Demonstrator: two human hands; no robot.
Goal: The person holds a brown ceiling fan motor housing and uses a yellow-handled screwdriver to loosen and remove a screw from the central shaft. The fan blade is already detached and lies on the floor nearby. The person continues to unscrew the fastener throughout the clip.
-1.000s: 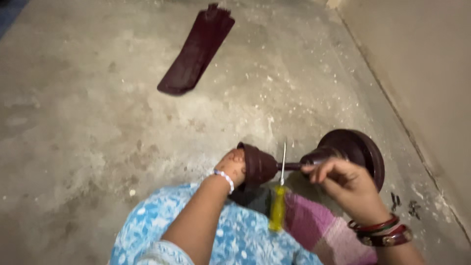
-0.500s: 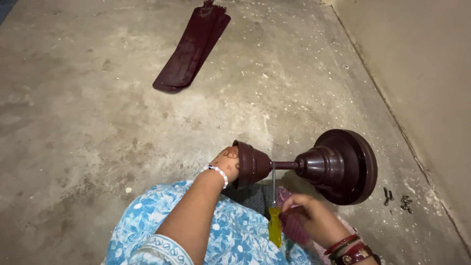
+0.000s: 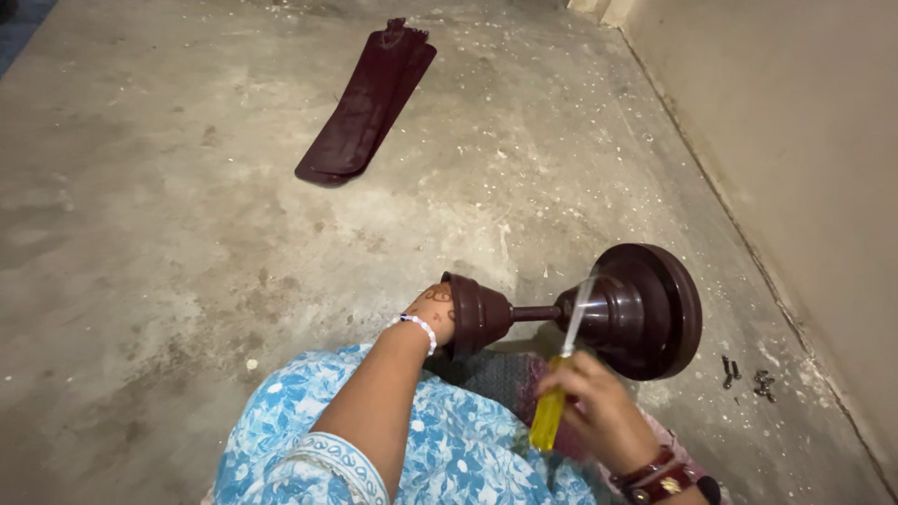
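A dark maroon ceiling fan body lies on its side on the concrete floor, its rod joined to a cup-shaped canopy. My left hand grips the canopy's open end. My right hand holds a yellow-handled screwdriver, its shaft blurred and slanting up in front of the fan motor. Red bangles circle my right wrist and a bead bracelet my left.
A stack of maroon fan blades lies on the floor at the far centre. Several small dark screws rest right of the motor near the wall. My lap in blue floral cloth fills the bottom.
My right hand left the rod, took the screwdriver by its handle and lifted it, tilting the shaft up toward the motor. My left hand stayed on the canopy.
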